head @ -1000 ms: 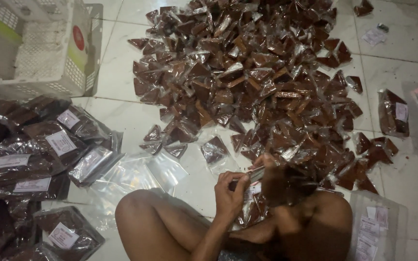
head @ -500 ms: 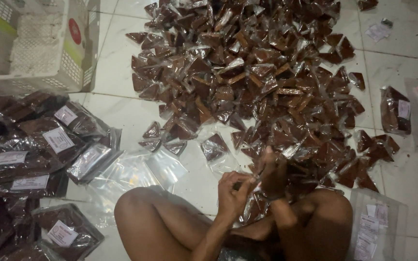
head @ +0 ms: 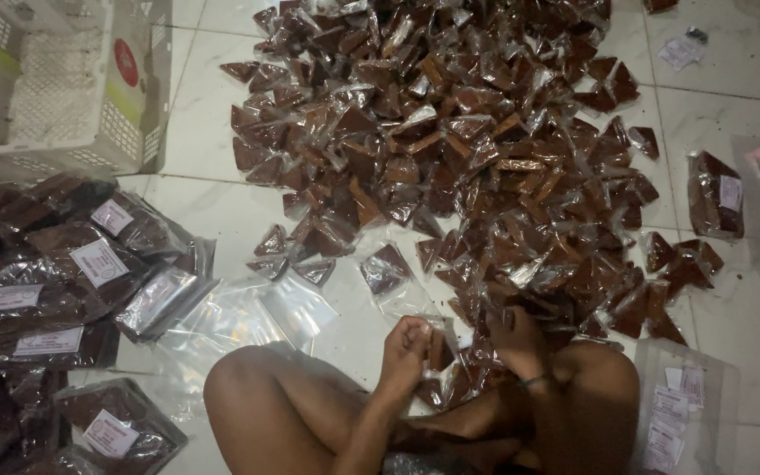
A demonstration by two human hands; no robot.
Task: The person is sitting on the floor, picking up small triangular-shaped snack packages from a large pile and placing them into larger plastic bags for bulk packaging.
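I sit cross-legged on a white tiled floor before a big heap of small triangular brown packets (head: 450,149) in clear plastic. My left hand (head: 405,350) is curled shut above my knee, pinching the plastic of one small brown packet (head: 438,352). A short way to the right, my right hand (head: 516,336), with a thin band on the wrist, rests knuckles-up on the packets at the heap's near edge. Its fingers are curled under and hidden, so I cannot tell what they grip. More packets lie between my legs.
A white slatted plastic crate (head: 63,88) stands at the top left. Several larger filled bags with white labels (head: 63,281) lie on the left, with empty clear bags (head: 248,317) beside them. A clear bag of paper labels (head: 679,413) is at the lower right, and one filled bag (head: 714,193) at the right.
Both hands stay close together at the heap's near edge. The right hand has sunk a little lower onto the packets, and the view has shifted slightly.
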